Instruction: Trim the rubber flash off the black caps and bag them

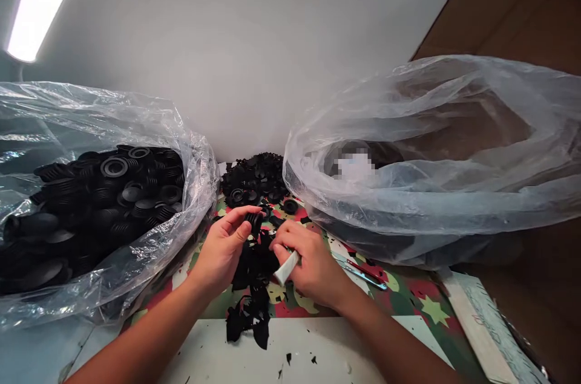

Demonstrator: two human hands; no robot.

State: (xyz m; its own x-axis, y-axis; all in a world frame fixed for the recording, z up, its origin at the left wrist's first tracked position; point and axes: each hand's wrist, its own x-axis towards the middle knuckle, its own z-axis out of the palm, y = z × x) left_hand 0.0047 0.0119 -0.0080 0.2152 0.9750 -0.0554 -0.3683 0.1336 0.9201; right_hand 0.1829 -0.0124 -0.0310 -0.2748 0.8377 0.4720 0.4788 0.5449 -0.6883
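Observation:
My left hand [220, 251] pinches a black ribbed rubber bellows [254, 223] between thumb and fingers, above the middle of the work surface. Close by on its right, my right hand [315, 260] is closed around a tool with a flat whitish handle [287, 269], whose end sticks out toward me. The tool's working end is hidden by the fingers. Black rubber scraps [249, 314] lie beneath and in front of both hands. Behind them rises a heap of black rubber pieces [261, 173], with a loose black ring [290, 207] at its front right.
On the left, a clear plastic bag [200, 172] holds many black ribbed parts [113, 208]. Another clear bag [431, 211] stands open at the right. A red-and-blue hand tool [363, 272] lies on the patterned cloth [408, 299]. A white board [218, 357] lies nearest me.

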